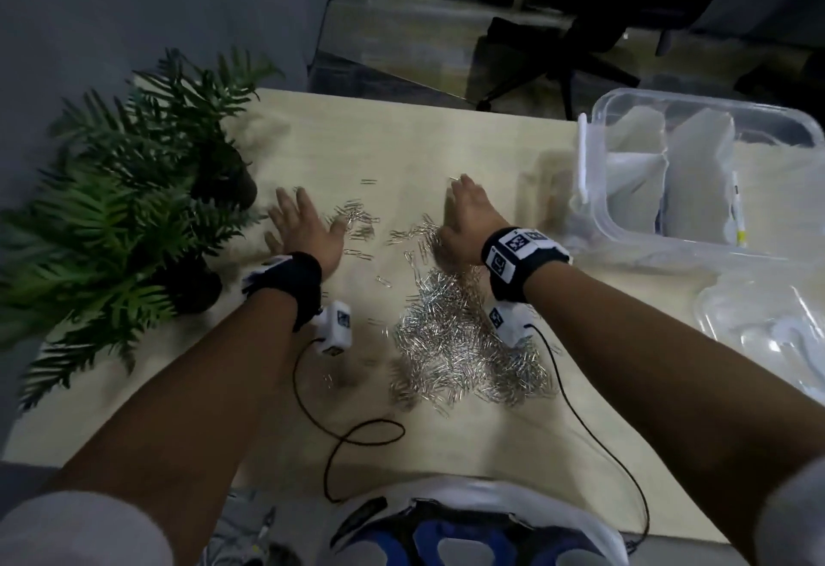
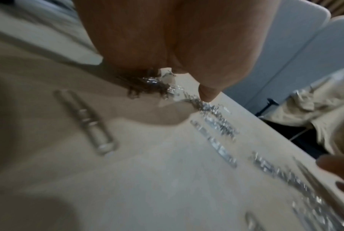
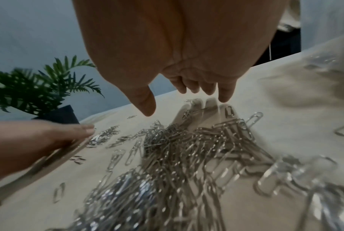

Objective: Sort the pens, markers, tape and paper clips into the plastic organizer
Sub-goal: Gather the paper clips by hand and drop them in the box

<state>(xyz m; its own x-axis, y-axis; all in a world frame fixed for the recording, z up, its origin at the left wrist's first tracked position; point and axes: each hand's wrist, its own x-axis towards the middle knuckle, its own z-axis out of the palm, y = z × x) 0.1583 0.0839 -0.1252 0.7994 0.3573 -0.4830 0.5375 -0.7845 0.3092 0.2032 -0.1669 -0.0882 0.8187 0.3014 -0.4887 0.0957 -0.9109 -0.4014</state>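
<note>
A big heap of silver paper clips (image 1: pixel 464 342) lies on the pale table (image 1: pixel 402 141), with looser clips (image 1: pixel 357 219) scattered farther back. My left hand (image 1: pixel 303 226) is spread flat on the table left of the scattered clips, fingers straight. My right hand (image 1: pixel 464 217) is also flat and open, edge-on behind the heap, fingers pointing away. In the right wrist view the right hand's fingers (image 3: pixel 224 92) hang just above the clips (image 3: pixel 186 148), holding nothing. The left wrist view shows blurred clips (image 2: pixel 218 121) under the palm. The clear plastic organizer (image 1: pixel 625 217) stands at the right.
Potted ferns (image 1: pixel 134 190) crowd the table's left side, close to my left hand. White crumpled material (image 1: pixel 696 172) and a pen (image 1: pixel 739 212) lie inside the organizer. A clear lid (image 1: pixel 768 333) rests at the right front. Black cables (image 1: pixel 357 431) trail across the near table.
</note>
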